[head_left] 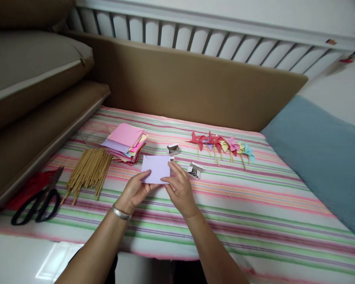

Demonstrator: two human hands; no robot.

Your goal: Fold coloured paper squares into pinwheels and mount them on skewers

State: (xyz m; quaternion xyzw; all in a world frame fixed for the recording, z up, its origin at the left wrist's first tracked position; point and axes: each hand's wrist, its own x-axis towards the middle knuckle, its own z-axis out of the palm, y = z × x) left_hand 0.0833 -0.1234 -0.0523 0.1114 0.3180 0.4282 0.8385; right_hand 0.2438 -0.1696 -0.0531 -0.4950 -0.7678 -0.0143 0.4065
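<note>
A lavender square of paper [156, 167] is held up between my two hands over the striped cloth. My left hand [137, 189] grips its lower left edge, thumb on top. On the right side, my right hand [180, 187] pinches the edge and lower corner. A short slit line shows near the paper's upper left corner. Just beyond the paper sits a small open box [173, 149]. Right of my right hand is another small open box [195, 170] with shiny metal bits inside. A stack of coloured paper squares [126, 136] lies to the left.
Several finished paper pinwheels [215, 142] lie at the back right. A bundle of thin wooden sticks [88, 169] and black-handled scissors [40, 201] lie at the left, beside red material [32, 189]. Stacked cushions [38, 75] and a brown board [177, 86] border the cloth.
</note>
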